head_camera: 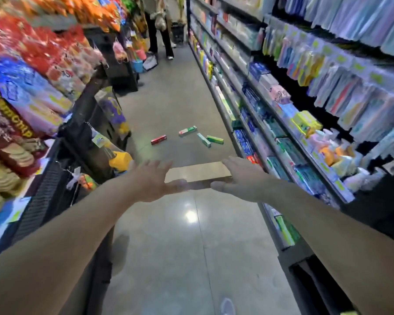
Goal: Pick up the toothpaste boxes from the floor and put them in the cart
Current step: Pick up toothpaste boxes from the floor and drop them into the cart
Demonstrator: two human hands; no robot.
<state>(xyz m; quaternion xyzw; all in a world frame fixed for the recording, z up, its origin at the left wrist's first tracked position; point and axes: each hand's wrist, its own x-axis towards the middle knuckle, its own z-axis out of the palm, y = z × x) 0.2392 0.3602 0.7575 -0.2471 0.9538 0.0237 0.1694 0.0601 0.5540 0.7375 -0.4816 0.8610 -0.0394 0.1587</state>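
Several toothpaste boxes lie scattered on the grey aisle floor ahead: a red one (159,140), a red-and-green one (187,131), a pale teal one (203,140) and a green one (215,139). Both my arms stretch forward over the floor. My left hand (155,180) and my right hand (238,178) are spread with fingers straight, holding nothing, well short of the boxes. No cart shows in the head view.
A tan floor tile or flat board (198,172) lies between my hands. Snack shelves (32,98) line the left, toothpaste and toothbrush shelves (282,123) the right. A person (159,26) stands at the aisle's far end by a black basket (177,32).
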